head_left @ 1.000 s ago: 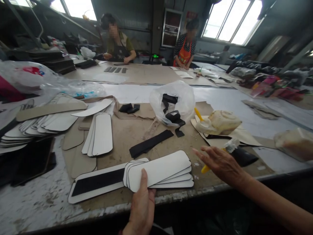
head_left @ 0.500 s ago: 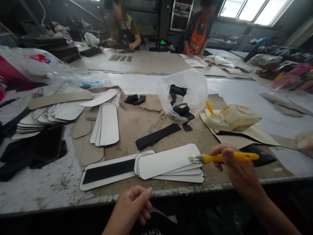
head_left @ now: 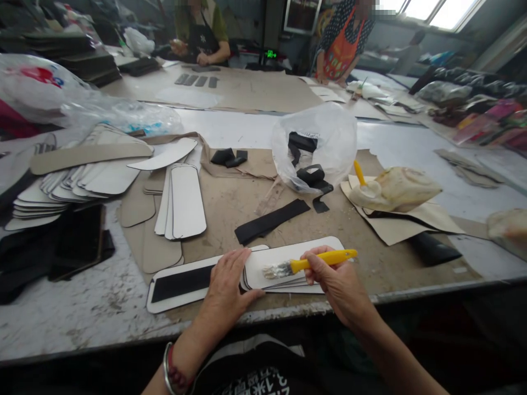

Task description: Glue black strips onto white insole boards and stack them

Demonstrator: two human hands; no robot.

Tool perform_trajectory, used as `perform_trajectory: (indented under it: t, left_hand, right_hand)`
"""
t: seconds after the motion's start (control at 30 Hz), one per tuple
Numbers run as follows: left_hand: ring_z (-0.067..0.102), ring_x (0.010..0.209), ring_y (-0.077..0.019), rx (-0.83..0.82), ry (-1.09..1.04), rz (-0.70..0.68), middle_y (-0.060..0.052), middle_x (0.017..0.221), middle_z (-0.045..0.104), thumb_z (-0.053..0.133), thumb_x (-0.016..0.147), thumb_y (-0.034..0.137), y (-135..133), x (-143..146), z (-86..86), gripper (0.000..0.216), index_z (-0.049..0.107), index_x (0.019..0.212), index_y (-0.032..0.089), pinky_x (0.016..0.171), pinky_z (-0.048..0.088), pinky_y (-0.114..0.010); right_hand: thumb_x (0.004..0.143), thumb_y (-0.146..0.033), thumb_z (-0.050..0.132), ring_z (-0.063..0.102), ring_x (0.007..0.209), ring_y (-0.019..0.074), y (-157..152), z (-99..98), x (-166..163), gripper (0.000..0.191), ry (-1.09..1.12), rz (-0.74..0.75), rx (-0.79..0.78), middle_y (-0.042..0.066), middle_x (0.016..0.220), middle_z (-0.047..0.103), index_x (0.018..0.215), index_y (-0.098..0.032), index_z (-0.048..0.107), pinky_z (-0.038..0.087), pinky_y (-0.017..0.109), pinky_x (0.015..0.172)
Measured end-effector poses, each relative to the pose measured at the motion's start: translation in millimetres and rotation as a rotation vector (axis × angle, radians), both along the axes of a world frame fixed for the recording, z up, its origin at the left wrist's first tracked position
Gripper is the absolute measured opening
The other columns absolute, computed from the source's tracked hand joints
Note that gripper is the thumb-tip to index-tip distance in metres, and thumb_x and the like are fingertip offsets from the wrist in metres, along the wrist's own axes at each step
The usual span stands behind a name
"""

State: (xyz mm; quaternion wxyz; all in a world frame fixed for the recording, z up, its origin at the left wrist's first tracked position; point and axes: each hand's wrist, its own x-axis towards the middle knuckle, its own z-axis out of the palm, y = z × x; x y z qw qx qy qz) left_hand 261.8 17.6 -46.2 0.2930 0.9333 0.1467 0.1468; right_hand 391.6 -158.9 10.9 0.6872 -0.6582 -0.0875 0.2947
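Note:
My right hand point(head_left: 335, 277) is closed around the yellow handle of a paintbrush point(head_left: 323, 260). The brush's whitish, coated bristles rest over the top white panel point(head_left: 296, 255) of a small fanned stack. My left hand point(head_left: 230, 280) lies flat with fingers extended, across the left end of that stack and the panel beneath. That lower white panel point(head_left: 201, 299) bears a black strip point(head_left: 181, 286), partly covered by my left hand. Just beyond the stack lies another black strip point(head_left: 272, 220) on the brown sheet.
A clear plastic bag point(head_left: 333, 123) holds black strips. A second yellow-handled tool point(head_left: 359, 173) stands in a cut plastic container point(head_left: 405, 189) at right. White panels point(head_left: 111, 175) are piled at left, near a phone point(head_left: 78, 241). Two people point(head_left: 201, 38) work across the table.
My left hand has risen from the table's edge onto the panels and flattened. My right hand has carried the brush leftward over the top panel. The view has shifted slightly.

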Motion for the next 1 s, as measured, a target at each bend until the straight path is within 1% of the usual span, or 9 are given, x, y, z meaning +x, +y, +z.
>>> perform_trajectory:
  t: [0.1,0.17,0.3,0.47,0.57,0.7,0.8,0.93,1.0]
  left_hand:
    - [0.043,0.119,-0.0308,-0.049,0.018,0.005,-0.013,0.127,0.051,0.077,0.06,0.025,-4,-4,2.7,0.073,0.042,0.125,0.019,0.1,0.034,-0.05]
    - [0.042,0.12,-0.0309,-0.06,0.021,0.025,-0.013,0.127,0.051,0.076,0.059,0.021,-7,-5,1.7,0.072,0.043,0.123,0.02,0.101,0.033,-0.05]
    - [0.041,0.121,-0.0308,-0.033,0.014,0.057,-0.013,0.126,0.052,0.074,0.06,0.021,-9,-6,-3.8,0.069,0.043,0.121,0.02,0.101,0.03,-0.049]
    - [0.042,0.119,-0.0308,-0.004,-0.008,0.042,-0.014,0.125,0.051,0.076,0.059,0.022,-6,-6,-8.7,0.072,0.04,0.122,0.019,0.099,0.03,-0.048]
    - [0.042,0.118,-0.0314,0.011,-0.042,0.036,-0.013,0.125,0.05,0.076,0.059,0.022,-5,-5,-11.3,0.072,0.038,0.121,0.02,0.096,0.032,-0.048]
    - [0.042,0.117,-0.0325,0.03,-0.081,0.022,-0.013,0.126,0.05,0.076,0.057,0.024,-4,-5,-15.8,0.07,0.038,0.117,0.021,0.094,0.033,-0.047]
    - [0.042,0.117,-0.0328,0.028,-0.104,0.006,-0.014,0.126,0.049,0.076,0.056,0.024,-3,-6,-17.6,0.072,0.037,0.116,0.021,0.094,0.032,-0.047]
    - [0.042,0.117,-0.0326,0.003,-0.109,0.014,-0.014,0.126,0.049,0.078,0.054,0.025,-5,-8,-15.0,0.072,0.038,0.114,0.021,0.095,0.031,-0.047]
    - [0.042,0.118,-0.0327,0.0,-0.112,0.018,-0.015,0.126,0.049,0.079,0.054,0.026,-7,-9,-12.7,0.071,0.039,0.113,0.02,0.096,0.031,-0.047]
  right_hand:
    - [0.075,-0.045,0.067,0.051,0.051,0.01,8,-4.4,-8,0.034,-0.005,-0.004,-0.024,-0.002,0.058,0.057,0.083,-0.015,0.056,0.041,0.022,0.053]
    - [0.074,-0.048,0.066,0.052,0.05,0.012,9,-5.4,-9,0.035,-0.08,-0.016,-0.098,-0.002,0.057,0.057,0.081,-0.016,0.055,0.042,0.024,0.052]
    - [0.077,-0.05,0.062,0.052,0.051,0.015,-10,-4.2,-1,0.033,-0.422,-0.116,-0.315,0.0,0.06,0.055,0.08,-0.017,0.057,0.043,0.027,0.05]
    - [0.084,-0.043,0.055,0.057,0.07,0.0191,-45,0.7,14,0.027,-0.844,-0.244,-0.586,0.005,0.077,0.059,0.08,-0.017,0.058,0.046,0.033,0.068]
    - [0.088,-0.039,0.05,0.057,0.075,0.0195,-53,4.1,16,0.024,-1.031,-0.257,-0.66,0.006,0.08,0.058,0.08,-0.018,0.057,0.046,0.034,0.073]
    - [0.09,-0.03,0.046,0.057,0.079,0.0194,-49,1.9,12,0.017,-1.231,-0.231,-0.658,0.007,0.083,0.057,0.086,-0.017,0.057,0.048,0.034,0.074]
    - [0.091,-0.025,0.044,0.057,0.083,0.0201,-39,-2.7,-2,0.014,-1.241,-0.169,-0.629,0.008,0.085,0.057,0.089,-0.018,0.056,0.048,0.036,0.077]
    - [0.09,-0.025,0.047,0.057,0.083,0.0192,-18,2.5,-38,0.013,-1.037,-0.064,-0.426,0.007,0.084,0.059,0.085,-0.019,0.057,0.048,0.034,0.078]
    - [0.089,-0.03,0.051,0.058,0.074,0.018,-7,8.6,-55,0.014,-0.833,-0.068,-0.34,0.004,0.077,0.059,0.083,-0.019,0.058,0.049,0.03,0.069]
